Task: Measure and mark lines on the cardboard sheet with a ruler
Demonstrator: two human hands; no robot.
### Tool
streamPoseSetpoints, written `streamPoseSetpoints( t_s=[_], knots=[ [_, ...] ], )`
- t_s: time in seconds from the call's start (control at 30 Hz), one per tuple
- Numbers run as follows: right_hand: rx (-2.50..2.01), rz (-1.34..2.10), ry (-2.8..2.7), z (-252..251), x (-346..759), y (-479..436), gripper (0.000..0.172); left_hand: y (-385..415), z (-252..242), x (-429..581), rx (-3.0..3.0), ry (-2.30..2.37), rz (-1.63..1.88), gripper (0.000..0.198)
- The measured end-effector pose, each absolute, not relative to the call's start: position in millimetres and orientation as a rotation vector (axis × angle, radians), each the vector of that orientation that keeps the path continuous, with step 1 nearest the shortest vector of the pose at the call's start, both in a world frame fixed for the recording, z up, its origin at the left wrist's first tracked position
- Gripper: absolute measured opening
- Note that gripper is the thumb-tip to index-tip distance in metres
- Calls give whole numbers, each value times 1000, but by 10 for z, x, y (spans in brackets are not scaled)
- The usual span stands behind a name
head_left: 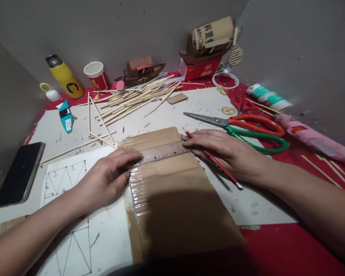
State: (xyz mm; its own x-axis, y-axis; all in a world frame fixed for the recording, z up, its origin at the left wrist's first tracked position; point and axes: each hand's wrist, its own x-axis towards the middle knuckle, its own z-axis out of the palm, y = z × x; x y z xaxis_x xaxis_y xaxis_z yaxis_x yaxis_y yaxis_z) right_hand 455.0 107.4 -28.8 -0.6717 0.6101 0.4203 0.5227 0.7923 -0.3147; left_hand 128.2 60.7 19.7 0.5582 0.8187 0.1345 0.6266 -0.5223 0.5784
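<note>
A clear ruler (161, 151) lies across a piece of brown cardboard (172, 180), whose left edge is covered in shiny tape. My left hand (107, 178) is closed on the ruler's left end, fingertips pressed over it at the cardboard's edge. At the ruler's other end, my right hand (222, 149) grips a red pencil (224, 170) between thumb and fingers, and its fingertips touch the ruler too. The pencil's tip points up and left, away from me. Under my left forearm is a white sheet (66, 172) with drawn truss lines.
Large scissors (247, 128) with orange and green handles lie beyond my right hand. Wooden sticks (138, 99) are heaped behind the cardboard. A phone (18, 174) sits at the left. A yellow bottle (64, 78), paper cup (96, 74) and model boat (140, 71) line the back wall.
</note>
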Motion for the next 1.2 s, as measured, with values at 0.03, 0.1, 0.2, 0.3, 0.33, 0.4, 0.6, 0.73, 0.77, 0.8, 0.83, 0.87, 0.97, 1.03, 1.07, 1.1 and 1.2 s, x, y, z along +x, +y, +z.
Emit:
streamPoseSetpoints(
  t_s=[0.03, 0.1, 0.2, 0.3, 0.33, 0.4, 0.6, 0.73, 0.77, 0.8, 0.83, 0.87, 0.97, 1.03, 1.07, 1.1, 1.2],
  knots=[
    [-860, 245, -2468, -282, 4549, 1070, 26, 600, 180, 1284, 2350, 1149, 562, 39],
    [-885, 268, -2473, -271, 4547, 1064, 25, 591, 135, 1280, 2415, 1085, 613, 40],
    [-886, 273, -2479, -265, 4545, 1063, 26, 596, 77, 1269, 2486, 974, 693, 42],
    [-852, 258, -2475, -265, 4546, 1067, 25, 611, 81, 1262, 2459, 978, 673, 43],
    [-846, 255, -2476, -263, 4548, 1069, 24, 616, 97, 1261, 2432, 1006, 652, 42],
    [-842, 252, -2483, -253, 4559, 1071, 24, 625, 138, 1260, 2378, 1072, 608, 41],
    [-877, 354, -2488, -190, 4643, 1076, 27, 650, 168, 1227, 2372, 1140, 561, 39],
    [-909, 323, -2497, -133, 4713, 1084, 29, 639, 111, 1190, 2573, 1043, 561, 38],
    [-909, 292, -2495, -114, 4728, 1089, 28, 630, 103, 1186, 2654, 1019, 539, 38],
    [-916, 265, -2491, -95, 4741, 1094, 27, 620, 101, 1185, 2736, 1003, 507, 37],
    [-928, 241, -2479, -77, 4753, 1100, 26, 609, 103, 1188, 2809, 994, 471, 36],
    [-951, 222, -2460, -62, 4762, 1105, 25, 599, 108, 1193, 2866, 991, 439, 34],
    [-1022, 197, -2396, -44, 4774, 1111, 25, 573, 129, 1210, 2952, 972, 360, 34],
    [-1035, 226, -2370, -56, 4768, 1110, 25, 557, 131, 1218, 2983, 937, 353, 34],
    [-1030, 250, -2370, -67, 4762, 1109, 25, 546, 128, 1221, 2994, 932, 350, 34],
    [-1018, 269, -2373, -80, 4754, 1108, 25, 535, 124, 1225, 2998, 938, 334, 33],
    [-980, 265, -2392, -115, 4731, 1104, 25, 501, 121, 1246, 2982, 1002, 219, 35]
  ],
)
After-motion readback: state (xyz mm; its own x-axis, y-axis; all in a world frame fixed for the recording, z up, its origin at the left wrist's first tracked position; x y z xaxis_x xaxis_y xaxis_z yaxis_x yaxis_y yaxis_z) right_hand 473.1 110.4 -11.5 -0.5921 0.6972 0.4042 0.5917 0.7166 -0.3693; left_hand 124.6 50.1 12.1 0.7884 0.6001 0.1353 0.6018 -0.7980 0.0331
